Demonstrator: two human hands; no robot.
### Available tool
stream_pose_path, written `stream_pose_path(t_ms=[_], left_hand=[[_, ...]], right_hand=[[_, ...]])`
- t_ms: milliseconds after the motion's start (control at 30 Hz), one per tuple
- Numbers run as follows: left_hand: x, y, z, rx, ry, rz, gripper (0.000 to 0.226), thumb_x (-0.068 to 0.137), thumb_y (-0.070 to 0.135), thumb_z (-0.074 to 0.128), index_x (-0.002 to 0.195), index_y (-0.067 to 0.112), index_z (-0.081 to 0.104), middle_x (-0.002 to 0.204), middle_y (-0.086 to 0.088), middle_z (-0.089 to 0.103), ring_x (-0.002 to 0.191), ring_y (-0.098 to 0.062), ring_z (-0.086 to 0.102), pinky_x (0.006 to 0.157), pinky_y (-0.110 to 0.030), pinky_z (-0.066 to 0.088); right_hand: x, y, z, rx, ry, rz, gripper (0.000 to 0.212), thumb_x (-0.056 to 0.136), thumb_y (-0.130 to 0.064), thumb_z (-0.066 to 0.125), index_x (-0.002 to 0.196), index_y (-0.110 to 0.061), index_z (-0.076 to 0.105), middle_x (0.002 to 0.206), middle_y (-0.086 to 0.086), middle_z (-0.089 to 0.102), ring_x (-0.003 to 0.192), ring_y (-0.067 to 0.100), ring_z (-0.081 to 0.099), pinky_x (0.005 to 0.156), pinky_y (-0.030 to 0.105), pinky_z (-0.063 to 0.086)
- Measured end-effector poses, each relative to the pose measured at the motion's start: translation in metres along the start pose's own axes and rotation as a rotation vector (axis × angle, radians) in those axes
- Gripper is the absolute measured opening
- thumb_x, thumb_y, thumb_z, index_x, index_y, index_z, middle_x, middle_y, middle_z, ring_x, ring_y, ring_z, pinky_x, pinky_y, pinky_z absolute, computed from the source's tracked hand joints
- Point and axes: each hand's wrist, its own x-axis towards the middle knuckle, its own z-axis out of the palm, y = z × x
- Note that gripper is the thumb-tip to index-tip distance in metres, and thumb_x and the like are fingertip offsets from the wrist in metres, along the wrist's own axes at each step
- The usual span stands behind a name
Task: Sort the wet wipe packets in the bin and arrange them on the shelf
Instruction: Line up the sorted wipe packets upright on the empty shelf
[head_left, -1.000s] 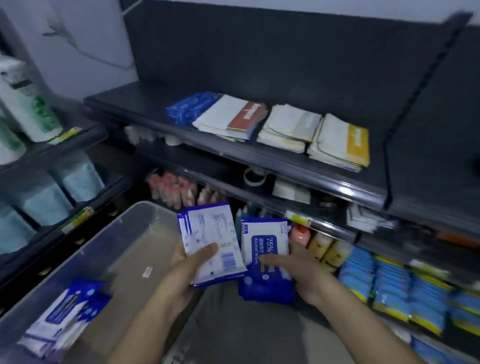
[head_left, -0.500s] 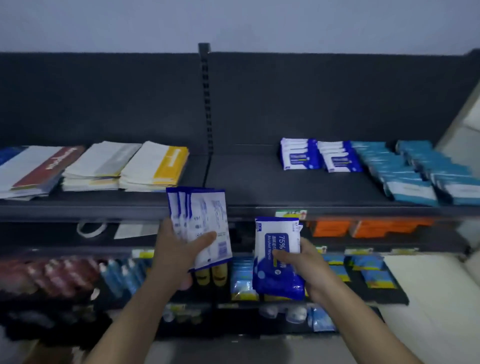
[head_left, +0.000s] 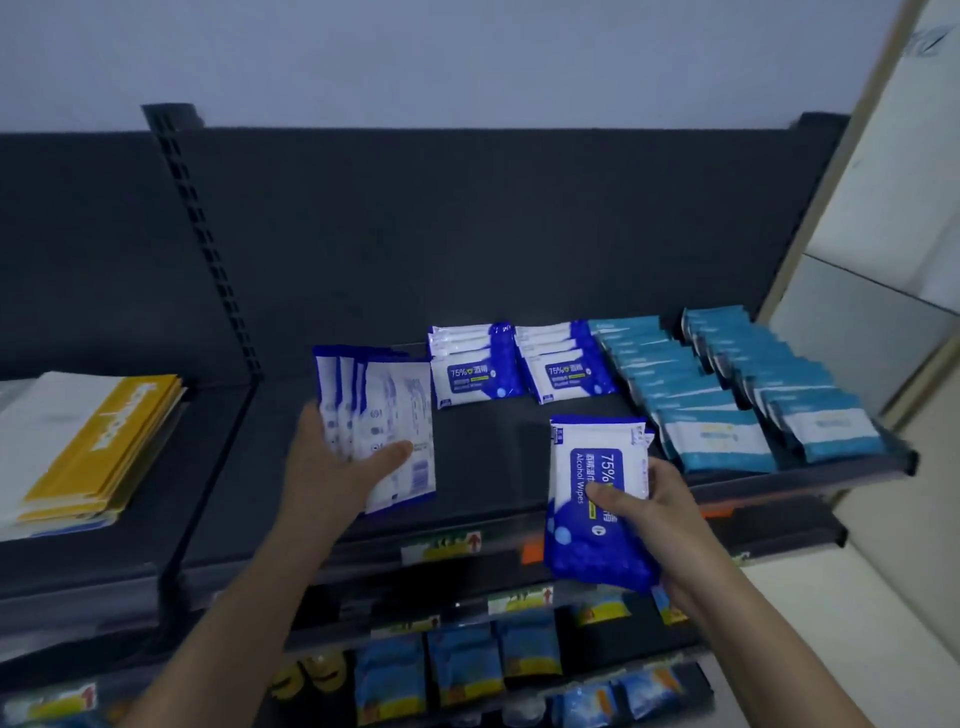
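My left hand (head_left: 332, 470) grips a fanned stack of several blue and white wet wipe packets (head_left: 387, 415), backs toward me, held over the dark shelf (head_left: 483, 467). My right hand (head_left: 657, 525) holds a stack of blue and white 75% alcohol wipe packets (head_left: 597, 499) upright at the shelf's front edge. Two piles of the same alcohol wipe packets (head_left: 475, 366) (head_left: 563, 364) lie at the back of the shelf. The bin is out of view.
Two rows of teal packets (head_left: 696, 395) (head_left: 789, 384) fill the shelf's right end. Yellow and white flat packs (head_left: 88, 447) lie on the left shelf section, past a slotted upright (head_left: 208, 244). Lower shelves hold blue packets (head_left: 467, 665). A pale wall panel (head_left: 883, 260) stands at the right.
The view has swung right and closer to the shelf. Both hands have lifted their packet stacks up to shelf height; the left stack now hangs over the shelf surface.
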Motion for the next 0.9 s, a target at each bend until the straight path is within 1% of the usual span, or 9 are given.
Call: stream_pose_path(t_ms=[133, 200, 267, 333, 400, 500, 633, 733, 900], left_hand=[[0.062, -0.018, 0.028, 0.068, -0.041, 0.075, 0.070, 0.069, 0.010, 0.083, 0.121, 0.029, 0.040, 0.102, 0.022, 0.053, 0.088, 0.009, 0.053, 0.076, -0.010, 0.042], [0.086, -0.024, 0.041, 0.123, -0.081, 0.147, 0.072, 0.069, 0.014, 0.083, 0.118, 0.040, 0.037, 0.101, 0.033, 0.049, 0.087, 0.016, 0.052, 0.070, -0.001, 0.037], [0.104, -0.028, 0.051, 0.200, -0.144, 0.237, 0.065, 0.073, 0.021, 0.081, 0.109, 0.056, 0.040, 0.097, 0.035, 0.057, 0.089, 0.021, 0.054, 0.072, 0.000, 0.040], [0.119, -0.031, 0.058, 0.359, -0.234, 0.367, 0.066, 0.078, 0.021, 0.076, 0.112, 0.065, 0.040, 0.106, 0.037, 0.059, 0.097, 0.016, 0.055, 0.083, -0.008, 0.045], [0.132, -0.041, 0.065, 0.617, -0.259, 0.565, 0.075, 0.073, 0.016, 0.078, 0.126, 0.053, 0.039, 0.118, 0.025, 0.059, 0.103, 0.002, 0.054, 0.085, -0.028, 0.053], [0.146, -0.065, 0.076, 0.874, -0.257, 0.858, 0.087, 0.055, 0.009, 0.088, 0.129, 0.020, 0.044, 0.116, -0.005, 0.065, 0.100, -0.016, 0.054, 0.071, -0.035, 0.058], [0.154, -0.085, 0.083, 0.979, -0.233, 0.966, 0.081, 0.060, 0.002, 0.083, 0.130, 0.017, 0.045, 0.119, -0.011, 0.063, 0.097, -0.028, 0.063, 0.073, -0.038, 0.057], [0.149, -0.093, 0.087, 1.058, -0.209, 0.980, 0.078, 0.064, 0.002, 0.079, 0.132, 0.017, 0.044, 0.122, -0.013, 0.061, 0.101, -0.029, 0.057, 0.078, -0.039, 0.053], [0.135, -0.093, 0.100, 1.172, -0.188, 0.954, 0.090, 0.052, -0.001, 0.082, 0.132, 0.017, 0.043, 0.119, -0.017, 0.062, 0.103, -0.032, 0.057, 0.081, -0.042, 0.052]], right_hand=[[0.056, -0.029, 0.005, -0.144, 0.034, -0.069, 0.046, 0.077, -0.003, 0.072, 0.115, -0.011, 0.048, 0.103, 0.010, 0.068, 0.089, 0.028, 0.068, 0.078, 0.045, 0.056], [0.083, -0.047, 0.007, -0.205, 0.031, -0.084, 0.042, 0.078, -0.004, 0.072, 0.110, -0.016, 0.048, 0.100, 0.005, 0.068, 0.085, 0.024, 0.068, 0.069, 0.039, 0.057], [0.110, -0.061, 0.007, -0.293, 0.027, -0.120, 0.039, 0.079, -0.005, 0.072, 0.105, -0.021, 0.048, 0.098, 0.003, 0.067, 0.081, 0.021, 0.068, 0.064, 0.036, 0.057], [0.137, -0.070, 0.006, -0.503, 0.018, -0.182, 0.041, 0.079, -0.007, 0.072, 0.107, -0.023, 0.046, 0.097, 0.001, 0.067, 0.081, 0.021, 0.067, 0.070, 0.039, 0.055], [0.160, -0.075, 0.003, -0.918, -0.042, -0.258, 0.047, 0.079, -0.016, 0.072, 0.113, -0.027, 0.043, 0.098, 0.000, 0.065, 0.085, 0.022, 0.063, 0.072, 0.036, 0.050], [0.188, -0.077, 0.003, -1.337, -0.300, -0.273, 0.060, 0.075, -0.022, 0.072, 0.126, -0.032, 0.041, 0.106, -0.001, 0.064, 0.095, 0.020, 0.059, 0.081, 0.035, 0.048], [0.212, -0.080, 0.011, -1.512, -0.611, -0.268, 0.055, 0.074, -0.013, 0.069, 0.121, -0.034, 0.050, 0.110, -0.008, 0.062, 0.101, 0.013, 0.057, 0.085, 0.033, 0.049], [0.226, -0.081, 0.013, -1.595, -0.604, -0.365, 0.062, 0.077, -0.012, 0.065, 0.130, -0.039, 0.046, 0.120, -0.006, 0.059, 0.110, 0.015, 0.054, 0.088, 0.035, 0.047], [0.236, -0.074, 0.009, -1.720, -0.602, -0.504, 0.077, 0.084, -0.016, 0.058, 0.147, -0.037, 0.018, 0.132, -0.004, 0.042, 0.126, 0.018, 0.036, 0.099, 0.030, 0.032]])
